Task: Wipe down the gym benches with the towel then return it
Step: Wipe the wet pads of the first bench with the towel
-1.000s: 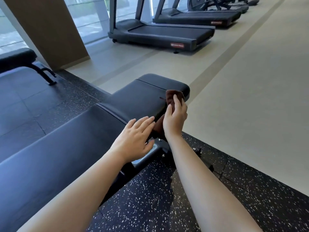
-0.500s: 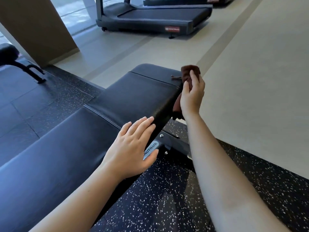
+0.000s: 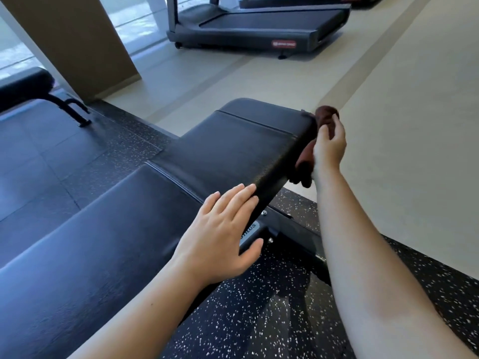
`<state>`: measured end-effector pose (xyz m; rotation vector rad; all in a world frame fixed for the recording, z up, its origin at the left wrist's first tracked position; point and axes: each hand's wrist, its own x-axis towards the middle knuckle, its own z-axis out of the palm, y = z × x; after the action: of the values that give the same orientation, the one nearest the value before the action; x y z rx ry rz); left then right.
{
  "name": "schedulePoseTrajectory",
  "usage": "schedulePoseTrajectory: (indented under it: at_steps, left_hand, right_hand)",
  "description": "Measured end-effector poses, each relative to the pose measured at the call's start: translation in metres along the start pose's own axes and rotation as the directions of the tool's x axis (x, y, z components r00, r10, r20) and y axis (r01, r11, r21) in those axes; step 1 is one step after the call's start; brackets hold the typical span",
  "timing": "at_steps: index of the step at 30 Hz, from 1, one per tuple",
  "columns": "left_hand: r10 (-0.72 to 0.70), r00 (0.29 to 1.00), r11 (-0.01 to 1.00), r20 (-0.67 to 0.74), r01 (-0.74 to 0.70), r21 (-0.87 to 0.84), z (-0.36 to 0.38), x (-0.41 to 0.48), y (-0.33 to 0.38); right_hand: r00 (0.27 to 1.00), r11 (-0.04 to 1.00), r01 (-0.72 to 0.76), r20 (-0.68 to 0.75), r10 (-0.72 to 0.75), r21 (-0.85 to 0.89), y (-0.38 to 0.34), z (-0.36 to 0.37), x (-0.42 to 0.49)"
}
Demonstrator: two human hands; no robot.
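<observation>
Right hand (image 3: 329,149) curls round towel (image 3: 326,115), pressed to bench (image 3: 246,146) edge — left hand (image 3: 220,234) flat.

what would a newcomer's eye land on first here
The black padded bench runs diagonally through the middle, with the left hand resting flat on its near edge. At the seat pad's right side edge, the right hand holds a dark brown towel against the padding. A treadmill stands beyond, at the top.

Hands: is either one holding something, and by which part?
The right hand grips the brown towel around its bunched middle, ends showing above and below. The left hand rests flat on the bench, holding nothing.
</observation>
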<state>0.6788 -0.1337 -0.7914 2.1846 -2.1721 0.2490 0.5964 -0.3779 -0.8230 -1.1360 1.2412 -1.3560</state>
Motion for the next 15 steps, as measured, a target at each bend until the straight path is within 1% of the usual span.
schedulePoseTrajectory:
  at_steps: [1,4,7,9,12,15]
  left_hand:
    - [-0.001,1.0,1.0,-0.001,0.001,-0.003,0.0,0.0,0.0]
    - [-0.002,1.0,1.0,-0.001,0.002,-0.015,-0.001,0.001,0.0]
    - [0.0,1.0,1.0,-0.01,0.0,-0.021,-0.001,0.001,0.001]
    - [0.0,1.0,1.0,-0.01,0.0,-0.019,-0.001,0.0,0.001]
    - [0.01,1.0,1.0,-0.006,-0.01,-0.011,-0.001,0.001,0.001]
    - [0.005,1.0,1.0,-0.009,-0.005,0.002,-0.002,0.001,0.001]
  right_hand:
    - [1.0,1.0,0.002,-0.008,-0.002,0.008,0.0,0.0,-0.006]
    - [0.995,0.996,0.086,-0.054,-0.086,0.0,0.007,0.007,-0.05]
    - [0.993,0.996,0.083,-0.083,-0.086,-0.041,0.008,0.012,-0.065]
    - [0.996,0.995,0.06,-0.057,-0.065,-0.077,0.002,0.01,-0.047]
    - [0.998,0.984,0.07,0.016,-0.068,-0.167,-0.005,0.005,-0.024]
    - [0.996,0.985,0.085,0.014,-0.084,-0.148,-0.002,0.004,-0.042]
